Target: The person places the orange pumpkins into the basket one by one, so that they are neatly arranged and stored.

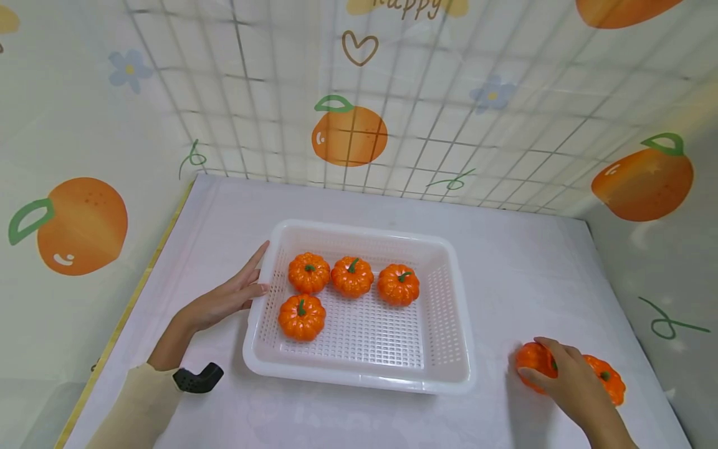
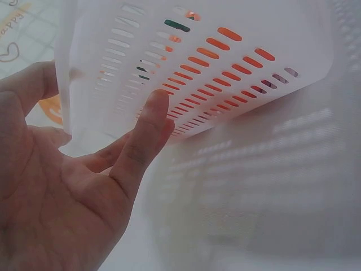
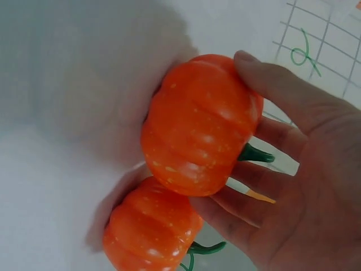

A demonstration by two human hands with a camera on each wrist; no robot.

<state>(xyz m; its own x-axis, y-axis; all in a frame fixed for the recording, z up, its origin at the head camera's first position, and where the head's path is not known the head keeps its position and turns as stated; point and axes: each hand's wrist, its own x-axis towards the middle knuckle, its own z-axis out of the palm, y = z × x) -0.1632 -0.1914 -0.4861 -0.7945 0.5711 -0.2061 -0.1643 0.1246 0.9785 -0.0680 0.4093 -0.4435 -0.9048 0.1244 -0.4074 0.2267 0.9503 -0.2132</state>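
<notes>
A white plastic basket with perforated walls holds several small orange pumpkins, one of them a pumpkin at its near left. At the basket's left side, my left hand grips the rim; the left wrist view shows its fingers against the outer wall. Far to the right, my right hand holds another pumpkin by its sides, thumb and fingers spread around it, the green stem facing the palm. Close beside that one lies a second pumpkin, partly hidden by the hand.
Everything rests on a white-covered table with a yellow strip along its left edge. Pale curtains printed with oranges and flowers close off the back and sides, a wire grid showing behind. A black band is on the left wrist.
</notes>
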